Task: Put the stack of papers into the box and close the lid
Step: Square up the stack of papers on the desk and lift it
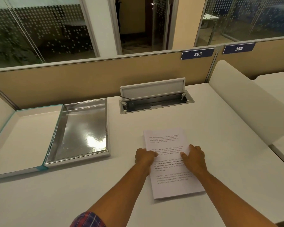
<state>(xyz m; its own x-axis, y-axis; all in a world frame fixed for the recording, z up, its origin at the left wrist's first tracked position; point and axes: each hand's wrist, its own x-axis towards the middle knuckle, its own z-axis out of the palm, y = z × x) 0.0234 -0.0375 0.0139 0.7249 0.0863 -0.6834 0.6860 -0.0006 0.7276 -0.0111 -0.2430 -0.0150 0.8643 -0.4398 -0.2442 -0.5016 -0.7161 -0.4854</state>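
a big white desk (203, 122) fills the view. it is smooth and plain. behind it stands a tan wall panel (88, 79) that looks like cloth, with two blue tags, 385 (197, 54) and 386 (238, 48). above the panel are glass walls (47, 30) with rows of white dots, and a dark doorway (138, 22).

the stack of papers (167, 141) lies flat on the desk, with small black print on the top sheet. the pages are white and thin, and the stack is a long rectangle.

the left hand (145, 157) is at the left edge of the stack, fingers curled, thumb on top of the paper. the right hand (194, 157) lies on the right edge, fingers spread and bent a little. i cannot tell if the stack is off the desk yet.

left of the papers sits the box (82, 128), open, shiny like silver foil inside. its lid (20, 138) lies flat further left, cream with a teal rim. behind the papers, a grey cable hatch (154, 99) in the desk stands open.
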